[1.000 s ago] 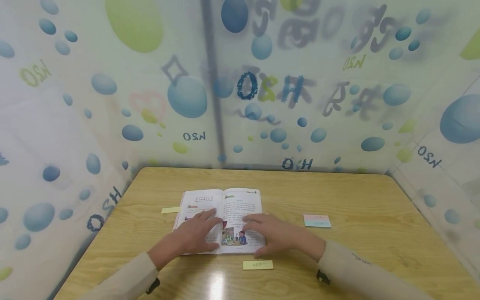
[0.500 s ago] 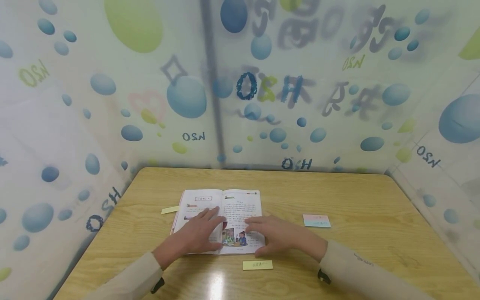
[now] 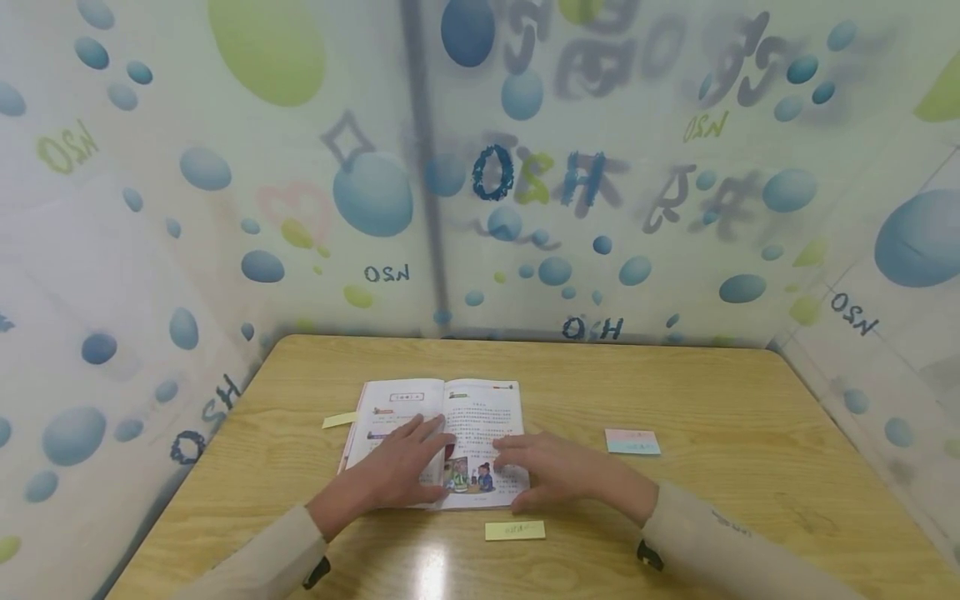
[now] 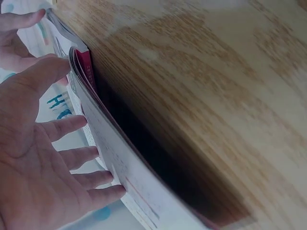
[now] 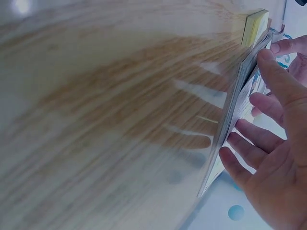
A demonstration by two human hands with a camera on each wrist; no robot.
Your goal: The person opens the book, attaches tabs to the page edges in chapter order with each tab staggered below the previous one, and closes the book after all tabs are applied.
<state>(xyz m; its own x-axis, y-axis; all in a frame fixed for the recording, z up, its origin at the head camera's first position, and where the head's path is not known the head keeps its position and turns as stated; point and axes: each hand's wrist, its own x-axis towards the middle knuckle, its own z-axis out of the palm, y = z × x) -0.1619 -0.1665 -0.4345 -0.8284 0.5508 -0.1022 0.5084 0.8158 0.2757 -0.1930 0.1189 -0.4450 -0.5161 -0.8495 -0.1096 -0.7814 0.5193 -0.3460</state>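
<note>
An open book (image 3: 480, 425) is laid on the worktop (image 3: 675, 392), its illustrated right page left partly uncovered. The left page is covered in part by the left hand (image 3: 393, 467), and the right page's outer edge by the right hand (image 3: 562, 471); the fingers of both are spread and relaxed, with nothing grasped. In the left wrist view a red edge and a dark shadow are revealed beneath the pages, both hidden from the head camera; how firmly the pages are pressed cannot quite be told. A yellow pad (image 3: 515, 531) is set in front, its thickness shown only by the right wrist view. A yellow slip (image 3: 340, 420) is placed at the book's left edge, pink-and-blue notes (image 3: 633, 442) well to the right.
</note>
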